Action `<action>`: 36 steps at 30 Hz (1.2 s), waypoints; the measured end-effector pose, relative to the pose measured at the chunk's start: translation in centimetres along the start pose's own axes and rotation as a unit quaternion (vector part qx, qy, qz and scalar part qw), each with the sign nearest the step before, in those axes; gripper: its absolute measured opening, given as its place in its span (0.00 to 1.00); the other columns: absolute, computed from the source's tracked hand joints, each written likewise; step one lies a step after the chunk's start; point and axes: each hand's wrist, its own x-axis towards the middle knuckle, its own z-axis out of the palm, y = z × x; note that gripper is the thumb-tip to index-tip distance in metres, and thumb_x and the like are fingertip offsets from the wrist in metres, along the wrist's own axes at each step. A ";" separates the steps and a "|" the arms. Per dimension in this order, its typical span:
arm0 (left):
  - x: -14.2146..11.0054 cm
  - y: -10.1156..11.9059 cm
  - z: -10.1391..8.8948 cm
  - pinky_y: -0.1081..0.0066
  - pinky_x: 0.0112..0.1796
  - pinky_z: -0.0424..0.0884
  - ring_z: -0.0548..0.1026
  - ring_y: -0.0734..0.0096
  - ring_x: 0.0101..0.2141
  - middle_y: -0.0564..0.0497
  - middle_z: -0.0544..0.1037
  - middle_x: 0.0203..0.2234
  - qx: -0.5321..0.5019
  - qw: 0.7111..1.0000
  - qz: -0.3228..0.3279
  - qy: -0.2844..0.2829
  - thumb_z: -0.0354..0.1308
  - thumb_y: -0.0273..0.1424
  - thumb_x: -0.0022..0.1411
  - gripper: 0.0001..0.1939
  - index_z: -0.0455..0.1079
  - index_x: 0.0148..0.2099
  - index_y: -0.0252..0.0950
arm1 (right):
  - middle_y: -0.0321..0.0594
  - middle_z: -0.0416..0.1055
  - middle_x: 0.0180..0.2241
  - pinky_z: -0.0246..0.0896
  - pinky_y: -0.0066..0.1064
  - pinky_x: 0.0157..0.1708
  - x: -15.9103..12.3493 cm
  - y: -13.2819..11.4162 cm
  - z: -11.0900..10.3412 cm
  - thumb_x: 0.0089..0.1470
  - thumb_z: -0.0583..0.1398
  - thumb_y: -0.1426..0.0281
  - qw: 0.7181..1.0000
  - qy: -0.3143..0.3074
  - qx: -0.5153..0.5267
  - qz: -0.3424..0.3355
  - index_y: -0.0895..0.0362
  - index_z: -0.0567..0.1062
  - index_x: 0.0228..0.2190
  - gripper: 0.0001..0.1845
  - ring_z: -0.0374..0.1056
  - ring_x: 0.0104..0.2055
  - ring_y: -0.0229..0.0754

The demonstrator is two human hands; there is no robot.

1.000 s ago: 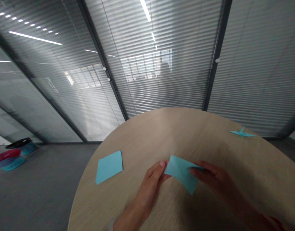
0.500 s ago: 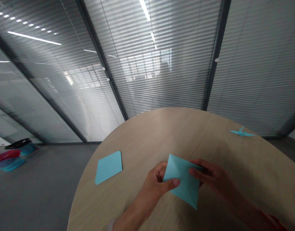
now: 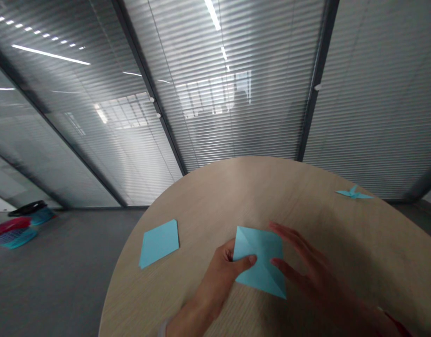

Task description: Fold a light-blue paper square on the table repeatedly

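Observation:
A light-blue square of origami paper (image 3: 262, 255) with crease lines across it is held above the near part of the table. My left hand (image 3: 227, 264) pinches its left side, thumb on top and the fingers hidden beneath. At the paper's right side my right hand (image 3: 303, 262) is open, thumb and fingers apart and slightly blurred. Its fingertips are close to the right edge; whether they touch it I cannot tell. To the left lies a stack of light-blue paper (image 3: 159, 244) on the tabletop.
The round wooden table (image 3: 250, 187) has a folded blue paper crane (image 3: 354, 193) near its far right edge. Behind stands a glass partition with blinds (image 3: 236, 131). On the floor at left are a red-rimmed basket (image 3: 11, 232) and a black-rimmed one (image 3: 34, 213).
My right hand has let go of the paper and spread its fingers. The paper has turned a little and moved slightly left, still in my left hand.

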 end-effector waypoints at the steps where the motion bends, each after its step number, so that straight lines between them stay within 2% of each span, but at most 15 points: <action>1: 0.0 0.0 0.0 0.63 0.40 0.73 0.79 0.61 0.33 0.44 0.83 0.35 -0.016 1.000 0.006 0.011 0.67 0.33 0.55 0.14 0.76 0.43 0.32 | 0.45 0.63 0.63 0.61 0.47 0.59 0.0 0.0 -0.1 0.61 0.58 0.61 0.998 -0.001 -0.029 -0.063 0.49 0.61 0.61 0.28 0.60 0.63 0.52; 3: -0.1 0.1 0.2 0.65 0.39 0.73 0.79 0.62 0.33 0.44 0.83 0.35 -0.048 0.998 0.016 0.029 0.67 0.31 0.55 0.15 0.76 0.45 0.32 | 0.43 0.56 0.67 0.49 0.49 0.65 0.0 -0.1 -0.3 0.61 0.59 0.61 0.981 -0.028 -0.080 -0.176 0.50 0.59 0.63 0.31 0.49 0.68 0.51; 5: -0.1 0.2 0.3 0.68 0.38 0.73 0.79 0.64 0.33 0.45 0.83 0.35 -0.076 0.996 0.017 0.037 0.67 0.30 0.55 0.15 0.75 0.46 0.33 | 0.42 0.59 0.65 0.37 0.49 0.68 0.1 -0.1 -0.3 0.61 0.60 0.61 0.959 -0.061 -0.118 -0.251 0.51 0.60 0.62 0.30 0.47 0.69 0.48; 8: -0.1 0.3 0.5 0.71 0.36 0.72 0.78 0.68 0.32 0.46 0.82 0.34 -0.104 0.994 0.003 0.025 0.67 0.29 0.55 0.13 0.76 0.44 0.33 | 0.38 0.73 0.57 0.28 0.42 0.70 0.3 0.0 0.0 0.63 0.59 0.70 0.946 -0.069 -0.139 -0.286 0.54 0.67 0.56 0.20 0.57 0.65 0.41; 11: -0.1 0.4 0.5 0.73 0.34 0.72 0.76 0.71 0.29 0.47 0.82 0.32 -0.114 0.993 -0.006 0.017 0.66 0.29 0.56 0.10 0.77 0.41 0.33 | 0.35 0.80 0.48 0.33 0.37 0.70 0.3 0.2 0.3 0.64 0.58 0.73 0.951 -0.044 -0.110 -0.284 0.53 0.72 0.48 0.12 0.68 0.58 0.38; 14: -0.2 0.3 0.5 0.75 0.33 0.71 0.76 0.74 0.28 0.48 0.81 0.30 -0.111 0.994 0.000 -0.001 0.65 0.28 0.58 0.08 0.77 0.41 0.32 | 0.32 0.82 0.43 0.44 0.40 0.68 0.3 0.2 0.3 0.63 0.59 0.72 0.969 -0.037 -0.061 -0.238 0.50 0.73 0.46 0.10 0.72 0.52 0.39; 16: -0.3 0.3 0.5 0.74 0.36 0.72 0.76 0.72 0.32 0.48 0.81 0.33 -0.108 0.994 0.004 -0.011 0.64 0.27 0.58 0.09 0.77 0.43 0.32 | 0.33 0.81 0.40 0.52 0.43 0.64 0.3 0.1 0.3 0.62 0.60 0.71 0.981 -0.017 -0.022 -0.190 0.49 0.75 0.41 0.07 0.73 0.51 0.42; 18: -0.4 0.4 0.5 0.70 0.41 0.73 0.76 0.69 0.36 0.47 0.80 0.36 -0.108 0.994 -0.003 -0.006 0.64 0.27 0.58 0.10 0.76 0.43 0.32 | 0.37 0.79 0.42 0.59 0.46 0.58 0.4 0.0 0.3 0.61 0.61 0.69 0.992 0.018 0.014 -0.122 0.49 0.76 0.35 0.03 0.71 0.52 0.47; 20: -0.6 0.5 0.6 0.65 0.44 0.74 0.76 0.65 0.40 0.46 0.79 0.39 -0.106 0.994 -0.010 -0.002 0.64 0.28 0.58 0.10 0.75 0.43 0.32 | 0.43 0.74 0.49 0.63 0.47 0.54 0.5 0.0 0.3 0.59 0.62 0.64 0.997 0.047 0.047 -0.033 0.50 0.76 0.30 0.06 0.68 0.54 0.52; 23: -0.8 0.6 0.8 0.60 0.46 0.74 0.76 0.61 0.44 0.43 0.78 0.43 -0.104 0.994 0.000 -0.012 0.63 0.31 0.61 0.11 0.74 0.45 0.32 | 0.45 0.71 0.52 0.63 0.47 0.52 0.7 0.0 0.4 0.54 0.64 0.59 0.987 0.048 0.125 0.087 0.51 0.74 0.28 0.10 0.67 0.54 0.56; 26: -0.7 0.4 1.0 0.57 0.47 0.73 0.77 0.58 0.44 0.39 0.79 0.45 -0.117 0.993 -0.003 -0.033 0.54 0.41 0.67 0.18 0.72 0.48 0.30 | 0.42 0.77 0.42 0.65 0.45 0.46 0.9 0.0 0.6 0.51 0.64 0.56 0.965 0.010 0.193 0.177 0.51 0.71 0.27 0.13 0.71 0.46 0.56; 28: -0.6 0.3 1.0 0.55 0.48 0.72 0.77 0.57 0.44 0.38 0.79 0.44 -0.111 0.993 0.004 -0.044 0.52 0.45 0.67 0.22 0.71 0.48 0.31 | 0.40 0.76 0.35 0.65 0.43 0.41 1.0 0.0 0.8 0.49 0.64 0.55 0.955 0.000 0.209 0.208 0.50 0.69 0.25 0.14 0.72 0.41 0.55; 30: -0.4 0.1 1.1 0.58 0.46 0.72 0.77 0.60 0.42 0.42 0.79 0.41 -0.072 0.997 0.024 -0.035 0.61 0.44 0.61 0.20 0.70 0.47 0.34 | 0.37 0.73 0.30 0.64 0.40 0.36 1.0 0.0 0.8 0.48 0.65 0.55 0.952 0.008 0.215 0.219 0.50 0.68 0.25 0.15 0.70 0.36 0.52; 33: -0.3 -0.2 1.3 0.70 0.36 0.71 0.74 0.71 0.31 0.53 0.76 0.30 0.023 0.999 0.042 0.016 0.73 0.34 0.48 0.21 0.68 0.41 0.36 | 0.32 0.67 0.27 0.63 0.35 0.31 0.9 -0.3 0.9 0.48 0.65 0.58 0.950 0.017 0.221 0.222 0.51 0.68 0.26 0.13 0.68 0.30 0.46; 36: -0.2 -0.4 1.6 0.74 0.29 0.68 0.70 0.75 0.25 0.58 0.71 0.22 0.072 0.995 0.033 0.064 0.73 0.34 0.46 0.18 0.67 0.32 0.36 | 0.32 0.68 0.28 0.65 0.33 0.32 0.8 -0.5 0.9 0.47 0.66 0.62 0.946 0.030 0.242 0.215 0.51 0.69 0.29 0.11 0.68 0.31 0.43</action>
